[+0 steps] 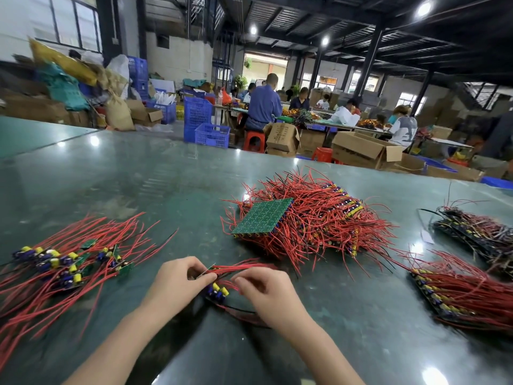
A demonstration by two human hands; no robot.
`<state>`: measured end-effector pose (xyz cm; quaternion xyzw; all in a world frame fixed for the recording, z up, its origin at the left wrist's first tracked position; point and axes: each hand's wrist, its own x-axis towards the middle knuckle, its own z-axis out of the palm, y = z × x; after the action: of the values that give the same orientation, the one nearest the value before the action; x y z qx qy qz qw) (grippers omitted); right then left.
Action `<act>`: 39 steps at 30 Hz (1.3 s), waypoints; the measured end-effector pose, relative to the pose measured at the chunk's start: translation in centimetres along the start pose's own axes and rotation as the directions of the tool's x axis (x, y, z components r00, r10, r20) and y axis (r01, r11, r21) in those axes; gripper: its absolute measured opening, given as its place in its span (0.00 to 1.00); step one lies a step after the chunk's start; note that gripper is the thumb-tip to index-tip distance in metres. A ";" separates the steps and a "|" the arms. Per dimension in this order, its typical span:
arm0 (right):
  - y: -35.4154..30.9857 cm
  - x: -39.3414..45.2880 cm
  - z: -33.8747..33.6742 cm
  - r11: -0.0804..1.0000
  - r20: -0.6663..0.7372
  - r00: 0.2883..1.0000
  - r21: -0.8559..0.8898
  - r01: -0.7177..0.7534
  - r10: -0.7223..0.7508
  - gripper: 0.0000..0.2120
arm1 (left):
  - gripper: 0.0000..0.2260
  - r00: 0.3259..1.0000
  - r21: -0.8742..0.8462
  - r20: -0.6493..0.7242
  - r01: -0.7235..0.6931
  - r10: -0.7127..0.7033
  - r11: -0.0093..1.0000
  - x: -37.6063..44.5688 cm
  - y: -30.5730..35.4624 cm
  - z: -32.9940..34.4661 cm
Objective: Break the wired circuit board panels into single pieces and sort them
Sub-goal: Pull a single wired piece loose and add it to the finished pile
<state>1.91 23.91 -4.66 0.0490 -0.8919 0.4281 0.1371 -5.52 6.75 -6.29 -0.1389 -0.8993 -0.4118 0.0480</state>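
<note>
Right now both my hands are low over the green bench (138,176), working on one small strip of boards. My left hand (177,282) pinches a thin green board piece (208,269) at its edge between thumb and fingertips, its red wires (244,265) trailing off to the right. My right hand (266,290) is curled just beside it, fingers bent down onto the same bunch of wires; whether it has a firm pinch on the next board or only steadies the wires I cannot tell, since the knuckles hide the fingertips. Under and between the hands sits a little cluster of blue and yellow components (218,291), which looks like the part of the strip not yet split. I judge I am in the middle of snapping one single piece free from its neighbour. Well apart to my left lies the spread of finished single pieces (69,262), wires fanned outward; ahead to the right is the big stack of unbroken panels (311,218) with one green panel (263,216) lying solder side up on top, and further right two more wired lots, one red-wired (455,290) and one darker (477,232). The next move calls for a short bend along the score line with both grips close to the joint, so the board breaks cleanly and no wire is torn from its pad, then carrying the freed piece over to the left pile.
</note>
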 end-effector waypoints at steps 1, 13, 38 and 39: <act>0.1 -0.1 0.3 0.989 0.046 0.997 -0.131 0.067 -0.062 0.06 | 0.07 1.000 -0.004 -0.004 -0.002 0.002 1.000 -0.1 0.1 0.2; 1.3 -0.4 1.7 0.786 0.090 0.990 -0.603 0.137 -0.104 0.23 | 0.18 0.993 0.293 -0.109 -0.008 0.041 0.956 -0.3 0.0 0.6; -0.5 -0.6 0.6 0.759 -0.443 0.748 -0.639 0.123 -0.494 0.07 | 0.09 0.986 -0.857 0.151 0.164 -0.066 0.488 -1.7 3.2 1.9; -0.5 -0.5 0.7 0.783 -0.466 0.765 -0.618 0.079 -0.445 0.05 | 0.09 0.988 -0.855 0.140 0.153 -0.063 0.495 -1.8 3.3 1.9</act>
<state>2.36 23.02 -4.85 0.0017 -0.8720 0.1135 0.4761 -2.78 9.84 -5.49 -0.1060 -0.5821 -0.8006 -0.0941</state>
